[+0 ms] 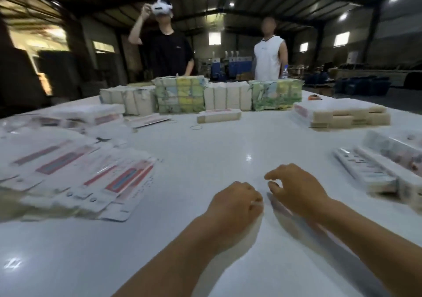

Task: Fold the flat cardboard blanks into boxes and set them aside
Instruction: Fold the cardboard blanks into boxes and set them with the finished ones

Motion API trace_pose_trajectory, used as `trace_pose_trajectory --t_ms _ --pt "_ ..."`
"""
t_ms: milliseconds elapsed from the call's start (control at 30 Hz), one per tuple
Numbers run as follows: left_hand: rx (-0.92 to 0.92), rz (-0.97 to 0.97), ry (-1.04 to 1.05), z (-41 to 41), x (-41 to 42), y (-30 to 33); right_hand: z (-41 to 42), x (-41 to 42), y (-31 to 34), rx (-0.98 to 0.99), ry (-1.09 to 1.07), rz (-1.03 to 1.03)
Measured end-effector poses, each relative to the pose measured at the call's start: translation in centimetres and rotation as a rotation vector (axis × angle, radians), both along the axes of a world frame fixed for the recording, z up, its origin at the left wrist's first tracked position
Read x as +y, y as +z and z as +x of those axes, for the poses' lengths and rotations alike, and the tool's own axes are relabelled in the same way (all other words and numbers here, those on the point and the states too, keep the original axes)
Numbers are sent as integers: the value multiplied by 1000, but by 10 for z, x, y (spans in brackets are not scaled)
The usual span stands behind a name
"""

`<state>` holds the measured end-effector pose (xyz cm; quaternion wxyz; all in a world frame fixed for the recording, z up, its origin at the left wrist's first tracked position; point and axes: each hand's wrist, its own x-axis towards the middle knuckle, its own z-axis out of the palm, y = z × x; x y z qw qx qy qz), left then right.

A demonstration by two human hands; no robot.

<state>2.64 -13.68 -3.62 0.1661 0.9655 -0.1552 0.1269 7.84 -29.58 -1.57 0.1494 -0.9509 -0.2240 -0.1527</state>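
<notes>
Flat cardboard blanks (91, 178), white with red and blue print, lie fanned out on the left of the white table (205, 155). Long white folded boxes (374, 173) lie at the right edge, blurred. My left hand (235, 203) hovers low over the bare table near the front with its fingers curled under, and I see nothing in it. My right hand (296, 187) is just to its right, with thumb and fingers loosely bent and holding nothing. The two hands are a small gap apart. The whole frame is blurred by motion.
Tied bundles of blanks (180, 95) line the far edge, with a small stack (219, 116) and a rubber band (196, 127) in front of them. Another stack (342, 116) sits at the back right. Two people (166, 52) (269, 57) stand beyond the table.
</notes>
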Motion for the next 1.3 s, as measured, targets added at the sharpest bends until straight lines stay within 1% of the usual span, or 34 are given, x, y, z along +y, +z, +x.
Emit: trace_pose_trajectory --t_ms 67,100,167,233,267,333,400,433,500,567,633,700,733,767,867,933,1000,1033,1067,1100,1133,1167,1200,1233,1267,1300 --pt "55 18 -20 1 3 2 3 11 -19 16 1 -82" --pt "90 8 -10 2 8 5 5 12 -25 16 -4 -92" --pt "169 -60 106 10 27 19 8 10 -30 27 -1 -46" --pt "215 -92 321 21 69 39 9 9 -32 28 7 9" --pt "225 -64 447 24 97 49 10 9 -33 29 2 25" --pt "268 50 731 21 158 63 13 10 -37 27 -12 28" --pt "398 133 974 8 212 63 18 9 -41 36 -27 40" --pt "464 154 1044 2 231 60 22 9 -43 33 -31 50" --pt "522 139 1079 -1 257 51 27 9 -47 19 -29 56" --pt "512 73 1061 3 267 47 30 10 -49 -17 -15 57" --pt "498 -60 1065 8 268 46 29 11 -49 -24 -20 69" --pt "459 -254 1075 11 266 46 24 13 -46 -18 -22 79" --pt "434 -313 1066 11 264 46 22 14 -43 -13 -19 83" --pt "400 -323 1053 10 264 47 19 15 -41 -10 -12 88" --pt "275 -200 992 5 257 56 10 17 -33 -17 11 72" --pt "182 -169 885 5 239 70 5 18 -28 -7 13 55" --pt "127 -253 708 7 208 84 4 19 -27 37 -5 -5" --pt "144 -338 598 8 189 89 4 18 -26 63 -12 -13" --pt "188 -423 480 8 168 93 4 18 -24 75 -7 44" --pt "252 -469 362 7 148 95 3 18 -21 67 1 180" --pt "320 -464 252 6 130 96 2 16 -18 83 16 390" --pt "389 -444 157 5 115 94 2 13 -15 160 46 663" --pt "460 -429 79 5 100 91 1 10 -9 316 100 939" --pt "531 -432 17 4 88 86 1 7 -4 517 180 1155" --pt "593 -455 -33 3 80 81 -1 3 -2 687 241 1295" --pt "636 -494 -83 3 72 75 -1 -1 0 787 252 1355"
